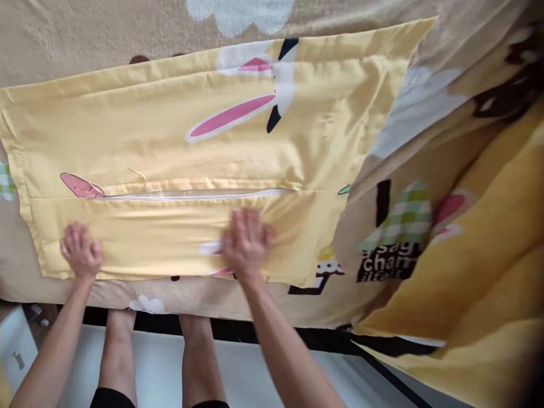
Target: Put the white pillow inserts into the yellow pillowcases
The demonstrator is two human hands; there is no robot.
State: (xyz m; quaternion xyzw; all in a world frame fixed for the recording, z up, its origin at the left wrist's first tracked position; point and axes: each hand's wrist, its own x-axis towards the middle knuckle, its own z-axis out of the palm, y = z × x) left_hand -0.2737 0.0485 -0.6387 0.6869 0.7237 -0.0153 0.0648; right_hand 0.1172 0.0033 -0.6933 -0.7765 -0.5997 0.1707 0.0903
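A yellow pillowcase (148, 124) with printed rabbit ears lies spread over a beige patterned bed cover. A white zipper (195, 195) runs across its middle, and the slit along it gapes slightly, with loose threads at its upper edge. My left hand (81, 249) lies flat on the lower left part of the pillowcase, fingers spread. Farther right, my right hand (247, 241) presses flat below the zipper, slightly blurred, covering part of a printed ear. Neither hand grips anything.
The beige bed cover (85, 34) extends under and around the pillowcase. Bunched yellow fabric (476, 226) hangs at the right side of the bed. A white cabinet (19, 345) with a handle stands at lower left. My legs (119, 351) are at the bed's front edge.
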